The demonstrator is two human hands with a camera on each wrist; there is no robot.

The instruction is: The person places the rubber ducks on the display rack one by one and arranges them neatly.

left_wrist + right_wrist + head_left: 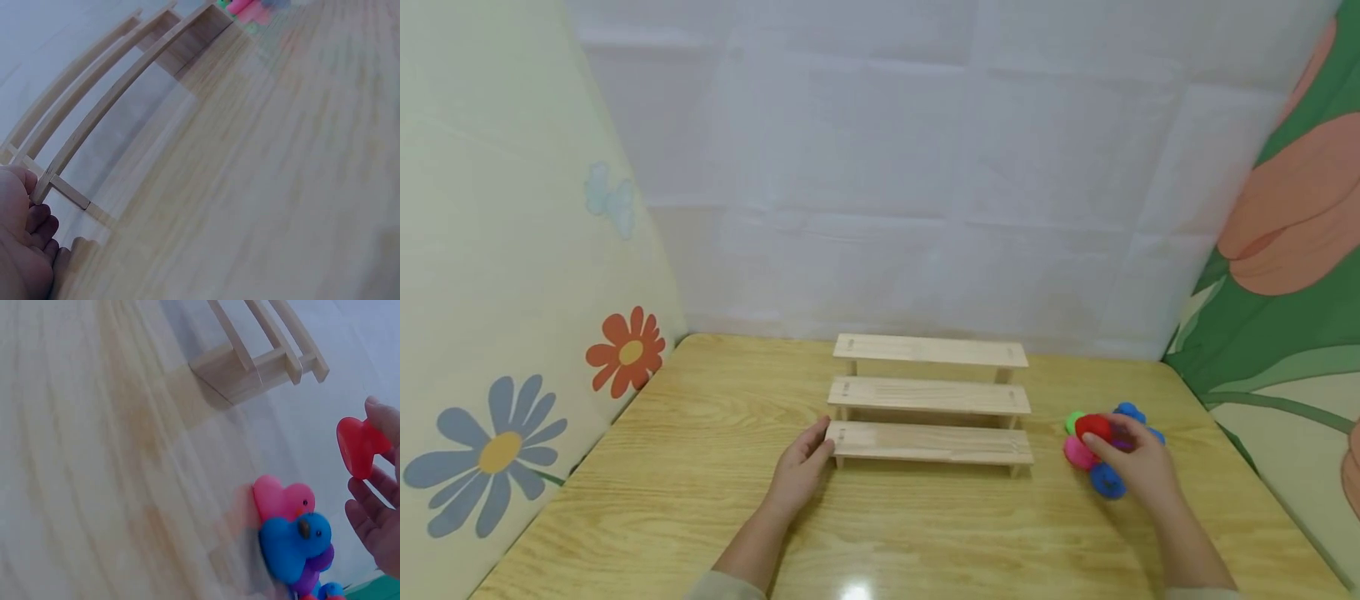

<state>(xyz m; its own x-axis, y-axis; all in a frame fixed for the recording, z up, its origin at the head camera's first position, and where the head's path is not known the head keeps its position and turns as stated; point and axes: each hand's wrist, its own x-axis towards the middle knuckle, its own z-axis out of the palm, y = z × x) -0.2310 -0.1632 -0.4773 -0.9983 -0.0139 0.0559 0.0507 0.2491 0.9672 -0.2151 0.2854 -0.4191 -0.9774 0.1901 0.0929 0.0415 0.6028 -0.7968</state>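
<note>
A three-tier wooden stand (928, 396) is on the table. My left hand (801, 467) holds the left end of its lowest board, thumb at the upper edge and fingers curled beside it in the left wrist view. To the right, my right hand (1142, 467) pinches a red rubber duck (356, 447), its flat underside turned to the right wrist camera. The red duck is raised over a cluster of other ducks: a pink duck (275, 497), a blue duck (287, 547) and a purple duck (309, 580), with a green one (1074, 422) behind, partly hidden.
The wood-grain table (662, 483) reaches back to a white cloth backdrop (887, 167). Floral panels flank it, with a red flower (625, 350) on the left and green leaves (1277, 358) on the right. More blue ducks (1129, 411) lie behind my right hand.
</note>
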